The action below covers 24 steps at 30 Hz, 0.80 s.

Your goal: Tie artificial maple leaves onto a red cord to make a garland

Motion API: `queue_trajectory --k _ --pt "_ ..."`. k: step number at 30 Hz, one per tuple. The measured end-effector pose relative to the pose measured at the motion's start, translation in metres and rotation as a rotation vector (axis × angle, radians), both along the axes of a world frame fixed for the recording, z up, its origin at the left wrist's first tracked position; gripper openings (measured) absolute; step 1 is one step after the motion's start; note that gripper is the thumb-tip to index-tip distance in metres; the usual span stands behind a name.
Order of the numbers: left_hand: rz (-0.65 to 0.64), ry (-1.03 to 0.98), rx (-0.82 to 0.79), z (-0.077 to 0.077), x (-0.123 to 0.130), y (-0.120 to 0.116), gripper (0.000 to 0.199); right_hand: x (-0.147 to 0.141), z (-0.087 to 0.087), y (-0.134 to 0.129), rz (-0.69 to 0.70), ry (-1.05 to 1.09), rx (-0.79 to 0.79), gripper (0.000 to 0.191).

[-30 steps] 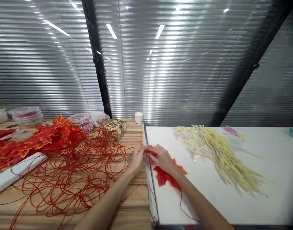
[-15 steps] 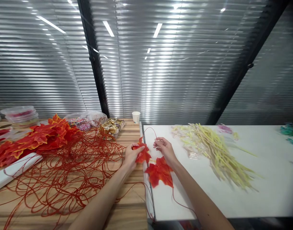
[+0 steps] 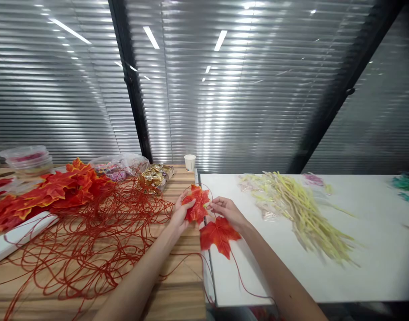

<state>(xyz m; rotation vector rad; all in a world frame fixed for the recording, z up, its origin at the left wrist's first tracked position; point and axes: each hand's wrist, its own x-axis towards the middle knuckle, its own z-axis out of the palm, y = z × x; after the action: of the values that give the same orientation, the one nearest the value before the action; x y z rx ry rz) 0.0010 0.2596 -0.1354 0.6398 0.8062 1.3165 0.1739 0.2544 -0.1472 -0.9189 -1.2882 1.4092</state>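
My left hand [image 3: 181, 212] pinches a red-orange artificial maple leaf [image 3: 198, 206], its thumb lying on the face. Close against that leaf's right side, my right hand [image 3: 227, 211] is closed, fingertips pressed together on a thin red cord [image 3: 211, 191] that loops up over the leaf. Below the hands hangs a second maple leaf [image 3: 219, 235] on the cord, whose tail runs down over the white table. The exact spot where cord meets the held leaf is partly covered by my fingers.
Tangled red cord [image 3: 107, 232] spreads over the wooden table [image 3: 180, 290] at left, beside piled maple leaves [image 3: 60, 189] and a white bar [image 3: 20, 236]. Gold packets [image 3: 155, 176] and a paper cup [image 3: 190, 162] stand behind. Yellow stems [image 3: 301, 209] lie on the white table [image 3: 368, 263].
My left hand has turned the held leaf face-on and raised it slightly. My right hand has moved down and left to the leaf's edge, drawing the cord loop lower.
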Motion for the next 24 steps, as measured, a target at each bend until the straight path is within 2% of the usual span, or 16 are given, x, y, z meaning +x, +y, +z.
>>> queue_trajectory --k 5,10,14,19,22,24 --pt "-0.020 -0.058 0.009 0.000 -0.001 0.000 0.050 -0.005 -0.001 -0.004 0.124 0.037 -0.054 0.025" --pt "0.028 -0.051 0.057 -0.002 0.000 0.003 0.048 -0.006 0.003 -0.005 0.121 0.043 -0.093 0.028" --pt "0.129 0.031 0.124 -0.005 0.003 0.003 0.057 -0.003 0.001 0.000 0.014 0.091 -0.062 0.027" --pt "0.176 0.062 0.152 -0.008 0.009 0.004 0.067 0.004 -0.003 0.009 -0.228 0.166 -0.035 0.030" --pt "0.100 0.024 0.144 -0.010 0.011 0.002 0.055 0.007 -0.004 0.013 -0.319 0.202 -0.037 0.031" --pt "-0.059 0.033 0.101 -0.012 0.012 0.000 0.036 0.008 -0.004 0.015 -0.356 0.223 -0.028 0.033"
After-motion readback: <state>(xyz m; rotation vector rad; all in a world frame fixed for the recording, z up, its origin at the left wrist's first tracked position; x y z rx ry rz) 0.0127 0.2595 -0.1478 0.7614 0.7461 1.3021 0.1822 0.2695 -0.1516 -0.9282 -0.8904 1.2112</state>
